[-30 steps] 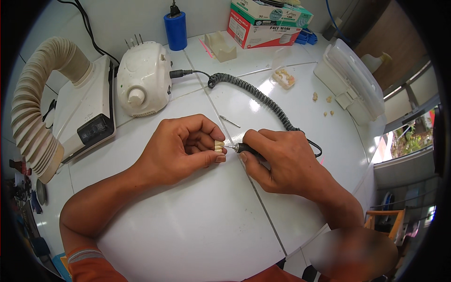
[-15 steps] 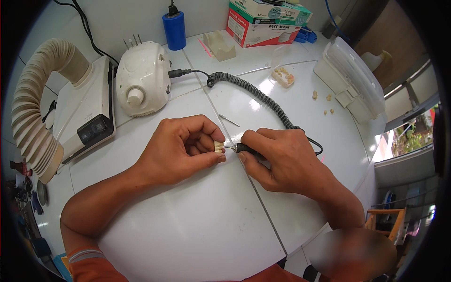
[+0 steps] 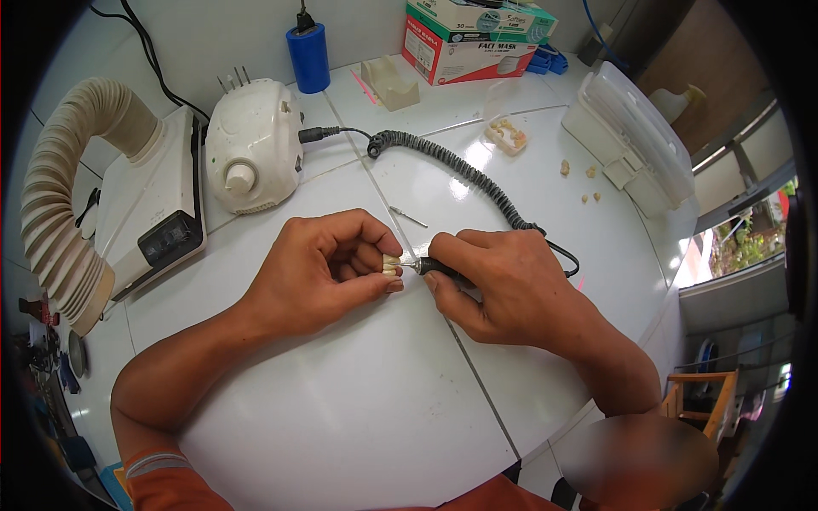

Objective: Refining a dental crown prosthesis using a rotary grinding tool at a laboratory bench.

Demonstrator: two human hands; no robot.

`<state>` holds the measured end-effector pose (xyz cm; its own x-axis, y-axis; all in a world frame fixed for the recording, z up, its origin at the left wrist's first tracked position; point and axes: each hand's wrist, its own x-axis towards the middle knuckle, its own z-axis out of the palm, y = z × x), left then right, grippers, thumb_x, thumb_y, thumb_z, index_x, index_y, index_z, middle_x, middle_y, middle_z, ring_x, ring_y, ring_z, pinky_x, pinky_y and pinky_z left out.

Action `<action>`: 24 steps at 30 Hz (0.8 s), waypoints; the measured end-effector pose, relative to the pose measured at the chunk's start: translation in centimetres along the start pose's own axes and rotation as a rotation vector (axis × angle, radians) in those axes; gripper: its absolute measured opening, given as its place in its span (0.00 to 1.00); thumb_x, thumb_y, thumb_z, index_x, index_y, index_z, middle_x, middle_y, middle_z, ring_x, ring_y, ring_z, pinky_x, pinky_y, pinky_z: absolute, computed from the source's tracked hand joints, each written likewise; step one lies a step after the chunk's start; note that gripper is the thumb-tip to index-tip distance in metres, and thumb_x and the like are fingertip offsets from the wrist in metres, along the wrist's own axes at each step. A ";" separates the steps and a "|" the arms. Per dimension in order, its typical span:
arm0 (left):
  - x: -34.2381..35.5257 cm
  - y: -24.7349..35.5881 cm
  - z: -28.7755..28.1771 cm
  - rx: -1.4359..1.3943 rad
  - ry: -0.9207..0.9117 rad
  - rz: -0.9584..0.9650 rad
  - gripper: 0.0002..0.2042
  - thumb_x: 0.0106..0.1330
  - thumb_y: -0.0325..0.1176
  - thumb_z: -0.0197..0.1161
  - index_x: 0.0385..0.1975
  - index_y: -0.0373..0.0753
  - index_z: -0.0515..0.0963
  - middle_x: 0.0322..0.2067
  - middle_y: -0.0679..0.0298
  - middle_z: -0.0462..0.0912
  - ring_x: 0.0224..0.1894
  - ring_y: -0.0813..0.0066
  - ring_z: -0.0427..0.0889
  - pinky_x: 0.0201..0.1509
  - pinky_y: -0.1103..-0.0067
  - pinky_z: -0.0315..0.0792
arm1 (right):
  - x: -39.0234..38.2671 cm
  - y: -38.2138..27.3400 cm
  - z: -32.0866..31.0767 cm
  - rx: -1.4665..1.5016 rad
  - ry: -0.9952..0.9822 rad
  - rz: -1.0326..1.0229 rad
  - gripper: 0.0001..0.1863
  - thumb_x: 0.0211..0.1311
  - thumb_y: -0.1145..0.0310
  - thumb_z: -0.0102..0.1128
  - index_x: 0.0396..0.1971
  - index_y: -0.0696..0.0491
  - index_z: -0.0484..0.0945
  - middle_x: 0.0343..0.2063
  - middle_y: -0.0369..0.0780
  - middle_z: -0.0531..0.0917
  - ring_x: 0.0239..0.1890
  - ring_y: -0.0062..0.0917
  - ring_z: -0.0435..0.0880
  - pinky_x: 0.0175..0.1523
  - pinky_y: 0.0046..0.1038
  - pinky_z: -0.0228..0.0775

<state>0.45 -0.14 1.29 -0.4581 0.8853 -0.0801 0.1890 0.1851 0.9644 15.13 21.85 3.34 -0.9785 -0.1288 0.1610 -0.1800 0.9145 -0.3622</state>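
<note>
My left hand (image 3: 311,277) pinches a small cream-coloured row of moulded teeth (image 3: 390,265) between thumb and fingers. Facing it, my right hand (image 3: 511,289) grips a black rotary handpiece (image 3: 430,266), whose thin metal tip (image 3: 408,264) touches or sits very close to the teeth. A coiled dark cord (image 3: 452,170) runs from the handpiece to a white control unit (image 3: 260,145) with a round knob and several spare bits standing on top. A loose metal bit (image 3: 408,216) lies on the white tiled bench (image 3: 358,409) just beyond my hands.
An extractor with a ribbed hose (image 3: 60,196) stands left. Behind are a blue cylinder (image 3: 308,60), stacked cardboard boxes (image 3: 469,55) and a beige holder (image 3: 388,85). At right lie a small case of tooth pieces (image 3: 506,134), scattered pieces (image 3: 565,168) and a lidded plastic bin (image 3: 622,136).
The whole view has shifted slightly, with the bench items appearing a little further left. Both my hands keep their grips, and the handpiece tip stays at the teeth.
</note>
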 end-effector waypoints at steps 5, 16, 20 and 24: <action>-0.1 -0.9 -0.1 -0.037 0.005 0.091 0.11 0.71 0.22 0.74 0.49 0.33 0.81 0.44 0.60 0.92 0.42 0.85 0.89 0.46 0.85 0.80 | -0.4 0.8 -0.4 0.062 0.003 0.006 0.09 0.70 0.62 0.65 0.38 0.53 0.81 0.20 0.40 0.82 0.19 0.39 0.82 0.27 0.42 0.72; 0.0 -0.3 -0.1 -0.080 -0.001 0.037 0.12 0.70 0.20 0.75 0.48 0.33 0.80 0.44 0.59 0.92 0.47 0.79 0.92 0.53 0.82 0.85 | -0.3 0.8 0.0 0.104 0.043 -0.032 0.09 0.70 0.63 0.66 0.38 0.53 0.79 0.21 0.41 0.83 0.18 0.39 0.80 0.25 0.41 0.69; 0.0 -0.7 0.0 -0.100 0.000 0.037 0.12 0.70 0.18 0.74 0.49 0.32 0.80 0.42 0.59 0.91 0.46 0.77 0.92 0.54 0.79 0.86 | -0.1 0.3 0.4 0.100 0.074 -0.040 0.09 0.71 0.64 0.66 0.38 0.53 0.79 0.21 0.41 0.82 0.18 0.38 0.81 0.24 0.40 0.71; 0.0 -0.9 0.2 -0.122 0.019 0.047 0.12 0.70 0.18 0.74 0.49 0.31 0.80 0.42 0.58 0.91 0.45 0.77 0.92 0.54 0.79 0.87 | 0.0 0.2 0.8 0.067 0.097 -0.031 0.09 0.72 0.64 0.66 0.38 0.54 0.79 0.20 0.41 0.82 0.17 0.38 0.81 0.24 0.39 0.72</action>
<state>0.43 -0.27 0.38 -0.4680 0.8832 -0.0308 0.1044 0.0898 0.9905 15.01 21.70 2.53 -0.9586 -0.1155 0.2602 -0.2193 0.8824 -0.4162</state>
